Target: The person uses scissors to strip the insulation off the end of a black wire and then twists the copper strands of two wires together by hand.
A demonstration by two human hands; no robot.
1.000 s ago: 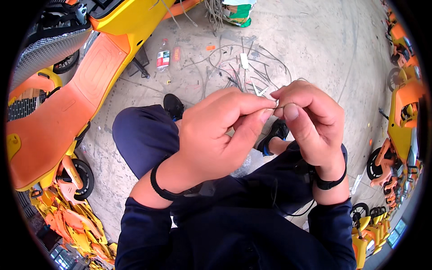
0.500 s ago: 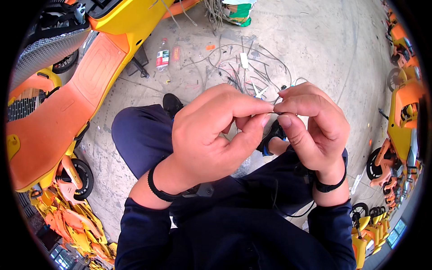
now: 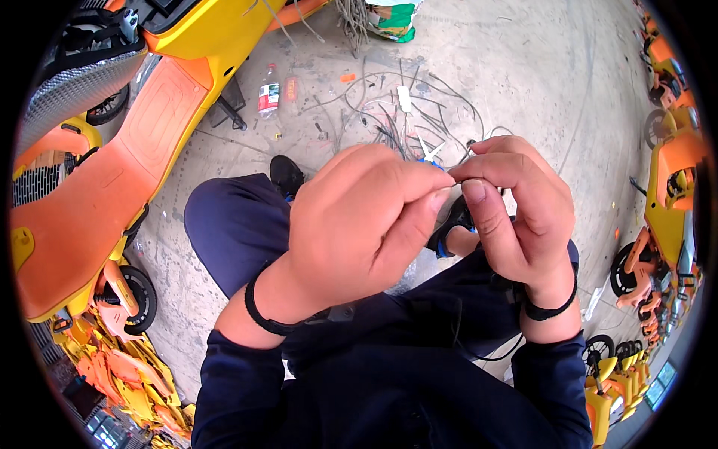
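Note:
Between my fingertips a short bit of thin dark wire (image 3: pixel 455 184) is just visible, most of it hidden by the fingers. My left hand (image 3: pixel 355 217) pinches it between thumb and forefinger, with the other fingers curled in. From the right, my right hand (image 3: pixel 527 209) grips it likewise, its thumb and forefinger almost touching the left fingertips. Beyond the hands, a tool with pale jaws and blue handles (image 3: pixel 429 154) lies on the floor, partly covered by my left hand. Around it spread loose grey and dark cables (image 3: pixel 441 116).
A yellow and orange scooter body (image 3: pixel 142 150) stands close on the left, above a heap of orange and yellow parts (image 3: pixel 112 367). More scooters (image 3: pixel 669 202) line the right. A plastic bottle (image 3: pixel 268 93), a white tag (image 3: pixel 404 99) and a green-white sack (image 3: pixel 393 21) are on the concrete floor.
My left hand has rolled slightly, its fingers curling closer together. My right hand has shifted a little to the left, and less of the wire shows between the fingertips.

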